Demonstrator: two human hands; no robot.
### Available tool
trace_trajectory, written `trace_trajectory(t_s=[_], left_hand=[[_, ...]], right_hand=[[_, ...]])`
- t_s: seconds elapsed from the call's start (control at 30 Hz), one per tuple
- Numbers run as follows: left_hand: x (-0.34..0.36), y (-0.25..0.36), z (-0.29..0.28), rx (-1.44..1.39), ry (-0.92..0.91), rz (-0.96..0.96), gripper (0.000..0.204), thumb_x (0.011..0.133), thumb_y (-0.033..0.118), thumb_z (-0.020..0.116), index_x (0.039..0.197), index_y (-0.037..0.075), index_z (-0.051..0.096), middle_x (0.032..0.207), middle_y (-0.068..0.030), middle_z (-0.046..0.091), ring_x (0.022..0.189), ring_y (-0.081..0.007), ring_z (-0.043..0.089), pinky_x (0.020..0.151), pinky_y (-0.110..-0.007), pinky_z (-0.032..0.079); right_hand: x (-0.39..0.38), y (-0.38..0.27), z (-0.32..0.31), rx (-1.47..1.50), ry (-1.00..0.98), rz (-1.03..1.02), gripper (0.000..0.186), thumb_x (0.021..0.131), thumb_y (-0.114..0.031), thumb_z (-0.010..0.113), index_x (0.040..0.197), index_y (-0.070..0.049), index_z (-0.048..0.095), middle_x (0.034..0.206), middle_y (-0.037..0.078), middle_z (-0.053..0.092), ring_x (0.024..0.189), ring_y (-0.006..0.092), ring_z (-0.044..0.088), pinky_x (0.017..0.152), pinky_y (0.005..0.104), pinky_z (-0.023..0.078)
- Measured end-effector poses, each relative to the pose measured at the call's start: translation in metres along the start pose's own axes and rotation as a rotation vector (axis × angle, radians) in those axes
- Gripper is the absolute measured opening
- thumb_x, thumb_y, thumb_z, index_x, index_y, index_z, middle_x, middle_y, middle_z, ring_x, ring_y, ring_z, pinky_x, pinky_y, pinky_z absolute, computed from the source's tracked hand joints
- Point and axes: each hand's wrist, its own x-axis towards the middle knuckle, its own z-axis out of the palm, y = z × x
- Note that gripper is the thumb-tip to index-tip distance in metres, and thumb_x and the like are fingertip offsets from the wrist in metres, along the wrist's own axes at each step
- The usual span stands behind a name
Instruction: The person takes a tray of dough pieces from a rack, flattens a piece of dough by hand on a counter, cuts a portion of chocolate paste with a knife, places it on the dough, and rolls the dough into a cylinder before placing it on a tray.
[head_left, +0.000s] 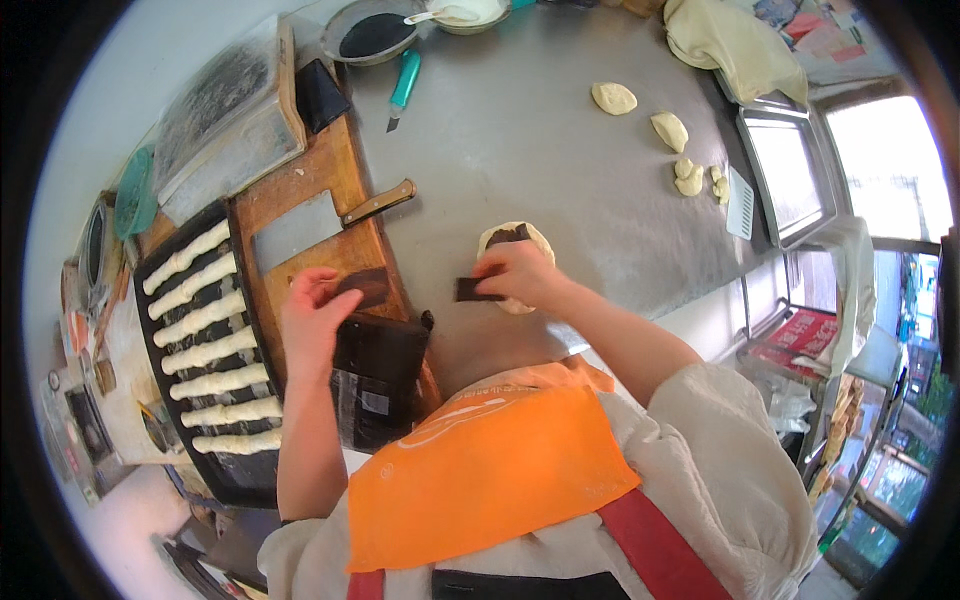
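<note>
My left hand [312, 310] is closed on a dark brown slab [366, 287] above the edge of the wooden board, beside an open black container [378, 362]. Between the fingers of my right hand [522, 275] is a smaller dark brown strip [476, 290]. That hand hovers over or rests on a flattened round of pale dough [541, 241], covering much of it. Another dark piece [508, 234] lies on the dough, near its far side. Whether my right fingers touch the dough, I cannot tell.
On the wooden board [335, 160] lies a cleaver [300, 232]. Left of it, a black tray [215, 468] bears several dough sticks. A green utility knife [404, 82], bowls of dark [375, 40] and white stuff, several dough pieces [614, 98] and a scraper [740, 203] are on the metal table [500, 130].
</note>
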Motion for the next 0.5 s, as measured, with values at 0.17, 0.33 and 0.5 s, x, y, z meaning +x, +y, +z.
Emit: trace_trajectory(t_s=[0.17, 0.33, 0.5], left_hand=[[-0.039, -0.013, 0.101, 0.060, -0.130, -0.107, 0.039, 0.075, 0.008, 0.082, 0.109, 0.002, 0.063, 0.095, -0.0099, 0.070, 0.086, -0.0148, 0.065, 0.077, -0.028, 0.052], [-0.058, -0.038, 0.179, 0.122, -0.108, -0.166, 0.035, 0.081, 0.007, 0.077, 0.111, -0.002, 0.062, 0.097, -0.0099, 0.069, 0.088, -0.0137, 0.063, 0.079, -0.027, 0.050], [-0.047, -0.064, 0.219, 0.151, 0.074, -0.188, 0.032, 0.084, 0.009, 0.075, 0.111, -0.004, 0.064, 0.096, -0.0088, 0.070, 0.085, -0.0148, 0.065, 0.078, -0.028, 0.051]], right_hand=[[-0.008, 0.063, -0.031, -0.439, 0.194, -0.343, 0.020, 0.076, -0.010, 0.074, 0.097, -0.007, 0.074, 0.092, 0.008, 0.068, 0.089, 0.0278, 0.065, 0.079, 0.0383, 0.054], [-0.014, 0.074, -0.034, -0.351, 0.296, -0.409, 0.020, 0.077, -0.008, 0.072, 0.097, -0.008, 0.074, 0.096, 0.008, 0.067, 0.090, 0.0285, 0.064, 0.079, 0.0402, 0.054], [-0.032, 0.067, -0.061, -0.203, 0.283, -0.239, 0.020, 0.077, -0.009, 0.073, 0.097, -0.009, 0.073, 0.098, 0.007, 0.065, 0.096, 0.0280, 0.063, 0.080, 0.0400, 0.054]])
